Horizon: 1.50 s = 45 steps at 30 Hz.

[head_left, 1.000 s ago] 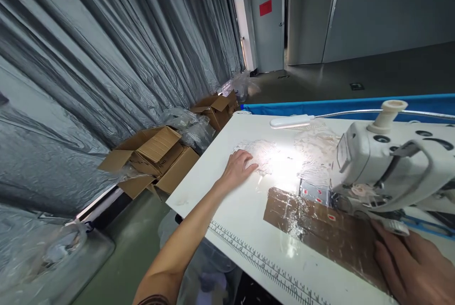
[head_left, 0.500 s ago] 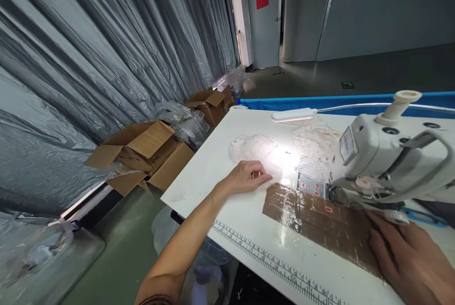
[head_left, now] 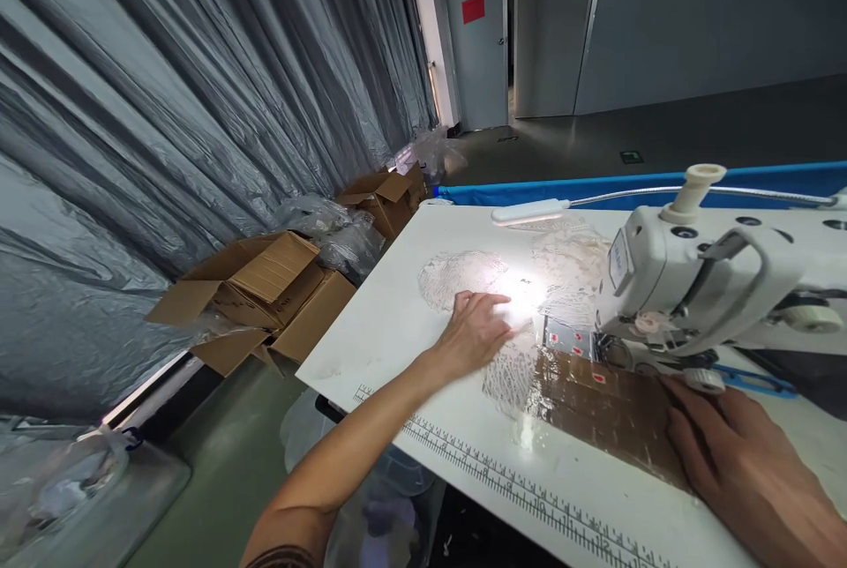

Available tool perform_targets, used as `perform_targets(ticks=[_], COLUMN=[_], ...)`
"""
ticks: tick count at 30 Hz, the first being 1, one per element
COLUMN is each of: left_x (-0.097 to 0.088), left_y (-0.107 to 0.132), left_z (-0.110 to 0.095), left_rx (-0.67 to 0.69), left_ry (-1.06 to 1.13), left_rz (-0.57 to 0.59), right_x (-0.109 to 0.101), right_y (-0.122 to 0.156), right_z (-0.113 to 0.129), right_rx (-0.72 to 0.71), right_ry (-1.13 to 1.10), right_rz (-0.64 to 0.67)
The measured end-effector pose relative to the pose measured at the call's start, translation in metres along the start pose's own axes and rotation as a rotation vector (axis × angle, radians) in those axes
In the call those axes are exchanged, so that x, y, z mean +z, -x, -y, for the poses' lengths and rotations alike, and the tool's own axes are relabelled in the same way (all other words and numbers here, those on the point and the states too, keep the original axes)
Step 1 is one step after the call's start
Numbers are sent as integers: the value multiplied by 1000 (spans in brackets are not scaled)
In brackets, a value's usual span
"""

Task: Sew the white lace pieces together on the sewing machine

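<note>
Pressing flat with fingers spread, the left hand (head_left: 480,334) is laid on the edge of a lace piece (head_left: 509,378), just left of the sewing machine (head_left: 694,286). The right hand (head_left: 741,462) is rested open, gripping nothing, on the brown patch (head_left: 609,414) in front of that machine.

We log open cardboard boxes (head_left: 265,295) on the floor off the table (head_left: 397,321)'s left edge, grey plastic sheeting (head_left: 165,109) behind them, a printed ruler (head_left: 516,489) along the near edge, and a white lamp (head_left: 529,213) at the far edge.

White table (head_left: 397,325): sewing machine (head_left: 701,286), perhaps lace (head_left: 456,272)
</note>
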<state>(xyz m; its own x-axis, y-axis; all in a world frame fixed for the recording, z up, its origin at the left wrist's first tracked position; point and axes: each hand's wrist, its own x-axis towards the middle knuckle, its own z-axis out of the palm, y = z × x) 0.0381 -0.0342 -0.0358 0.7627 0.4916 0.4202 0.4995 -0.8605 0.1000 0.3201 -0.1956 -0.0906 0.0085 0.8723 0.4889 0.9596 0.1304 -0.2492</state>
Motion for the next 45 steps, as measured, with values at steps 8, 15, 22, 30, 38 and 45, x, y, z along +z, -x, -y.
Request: perform_targets(ticks=[8,15,22,30,38,45], left_x=[7,-18,-21,-73,-79,-13], left_y=[-7,-10,-7,13,-3,-40], left_z=[-26,45,49,4,-23,-50], left_rx=[119,-483,-503,-258,-184,21], left_ry=[189,206,220,13,10,258], left_rz=[-87,-166,-160,304,360,381], right_x=[-13,-15,-6,-9,-23,-28], right_y=[-4,-10,-2,-1,-7,-10], right_z=[43,63,51,45,47,41], right_rx=[-430,-685,-474,-185,156,246], right_ry=[-145,-77,-33,-141,-261,-370], right_rz=[-27,109,81,30,52,-7])
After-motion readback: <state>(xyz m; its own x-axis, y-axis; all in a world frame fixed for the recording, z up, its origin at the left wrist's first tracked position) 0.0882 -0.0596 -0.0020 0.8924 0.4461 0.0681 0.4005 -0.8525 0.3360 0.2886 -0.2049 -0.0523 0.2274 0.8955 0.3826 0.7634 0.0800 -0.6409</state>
